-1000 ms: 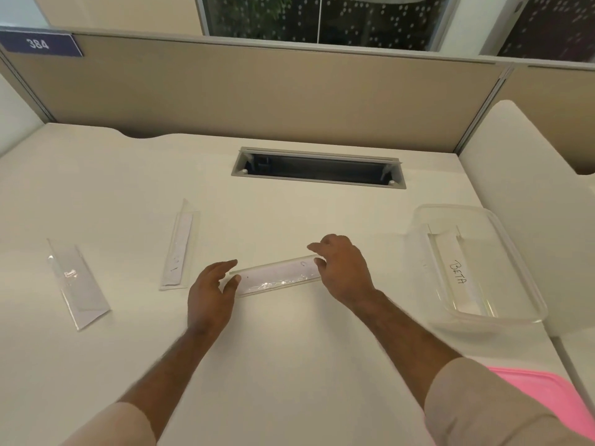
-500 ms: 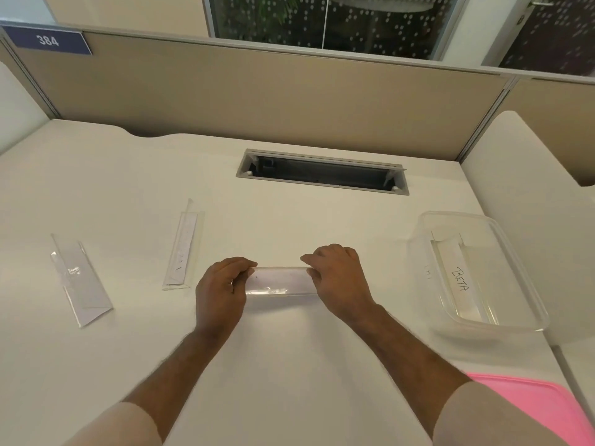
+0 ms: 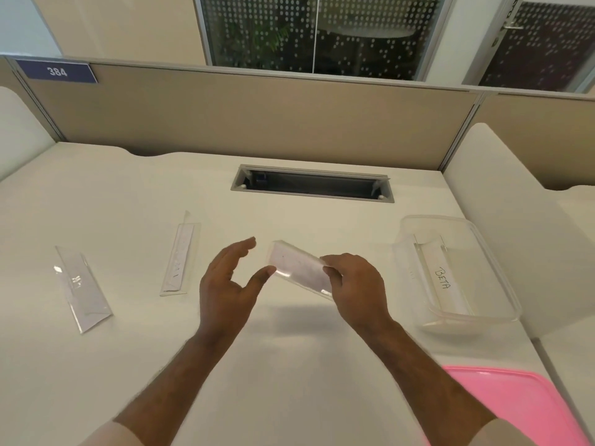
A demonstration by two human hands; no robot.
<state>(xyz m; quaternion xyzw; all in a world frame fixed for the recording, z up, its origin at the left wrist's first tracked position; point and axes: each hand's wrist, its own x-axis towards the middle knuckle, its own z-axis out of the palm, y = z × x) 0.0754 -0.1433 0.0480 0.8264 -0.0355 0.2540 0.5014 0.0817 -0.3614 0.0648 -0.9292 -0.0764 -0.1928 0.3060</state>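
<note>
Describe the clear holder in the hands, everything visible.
The holder is a long, clear, plastic-looking sleeve with a white paper strip inside; the faint marks on the strip are unreadable. It is held tilted above the desk, where its shadow falls. The right hand grips its right end. The left hand is open, with its thumb tip at the near left corner; contact is unclear.

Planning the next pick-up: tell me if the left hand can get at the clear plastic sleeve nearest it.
Probably yes: the open left hand has the flat clear plastic sleeve just to its left on the white desk, nothing between them.
</note>
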